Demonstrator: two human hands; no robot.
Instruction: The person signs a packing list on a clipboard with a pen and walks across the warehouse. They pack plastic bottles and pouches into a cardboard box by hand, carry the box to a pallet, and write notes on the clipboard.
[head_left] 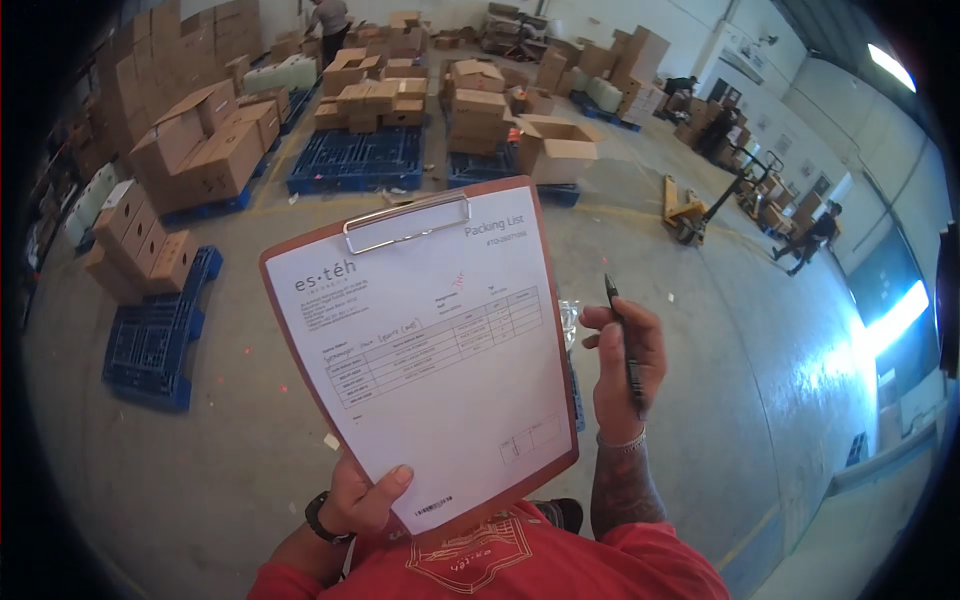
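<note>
My left hand [368,497] grips the lower left edge of a brown clipboard [562,400], its thumb lying over the paper. A metal clip [408,222] at the top pins a white packing list [440,420], which carries a printed table, some handwriting and a barcode at the bottom. To the right of the board, my right hand [630,355] is raised and closed on a dark pen [632,372]. The pen's tip points up, apart from the paper. Part of the right palm and the fingers behind the pen are hidden.
Cardboard boxes stand on blue pallets [355,160] ahead, with an open box [557,150] nearest. Another blue pallet [150,345] with boxes [140,245] is at left. A yellow pallet jack [688,212] stands at right. A person [812,238] walks at far right; others are farther back.
</note>
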